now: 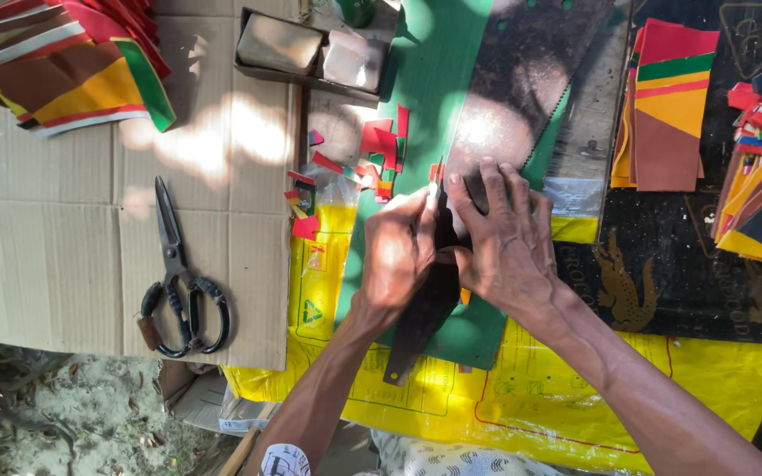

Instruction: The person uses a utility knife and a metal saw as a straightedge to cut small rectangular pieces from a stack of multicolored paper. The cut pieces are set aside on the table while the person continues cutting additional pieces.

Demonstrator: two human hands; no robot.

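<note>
Here, at frame centre, the right hand (509, 242) presses flat on a dark saw blade (522, 97) over the green sheet (425, 79) while the left hand (396, 256), closed around a small cutter (434, 189), should draw firmly along the blade's edge.

A yellow plastic sack (522, 397) with red and green print lay flat under the green mat. A black printed sheet (663, 282) with a gold crocodile figure lay to its right. A flattened brown carton (90, 247) lay left.

Scissors (178, 282) on cardboard (63, 247), left of hands (456, 247); paper stacks (668, 106) right; box (310, 48) behind.
</note>
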